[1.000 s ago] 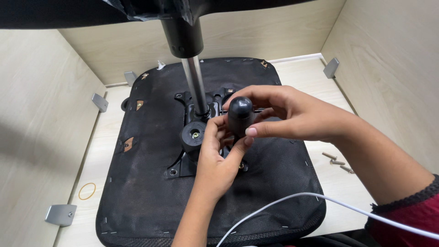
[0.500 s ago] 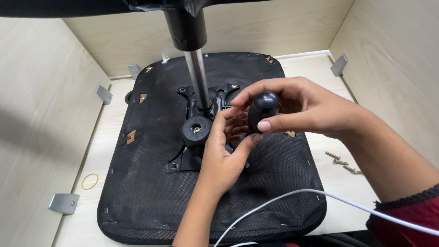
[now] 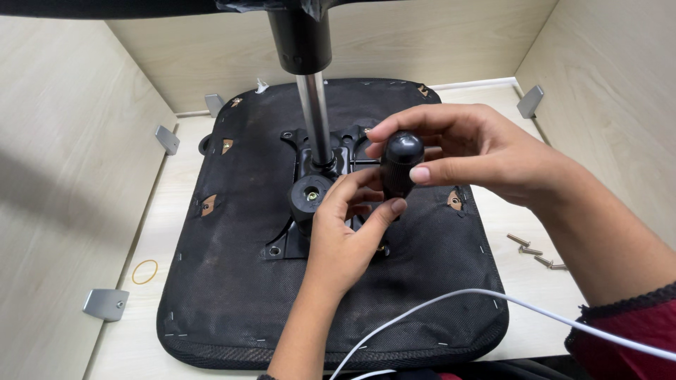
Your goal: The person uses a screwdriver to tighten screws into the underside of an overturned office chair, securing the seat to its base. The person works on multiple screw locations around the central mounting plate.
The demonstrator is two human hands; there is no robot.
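Black knob (image 3: pixel 401 163) held above upturned seat base (image 3: pixel 232 281), right of steel column (image 3: pixel 315 116). Right hand (image 3: pixel 479 158) pinches knob, thumb on front, fingers curled over dome. Left hand (image 3: pixel 345 239) cups below, thumb touching knob's lower end.

- Black handle (image 3: pixel 401 165): lower end hidden between right hand (image 3: pixel 479 151) and left hand (image 3: pixel 345 236); tool tip out of sight.
- Metal plate (image 3: pixel 317 190) partly covered by left hand.
- Gas cylinder (image 3: pixel 303 49) cut off at top edge.
- White cable (image 3: pixel 451 302) cut off at bottom and right edges.
- Screws (image 3: pixel 535 251) too small to count surely.
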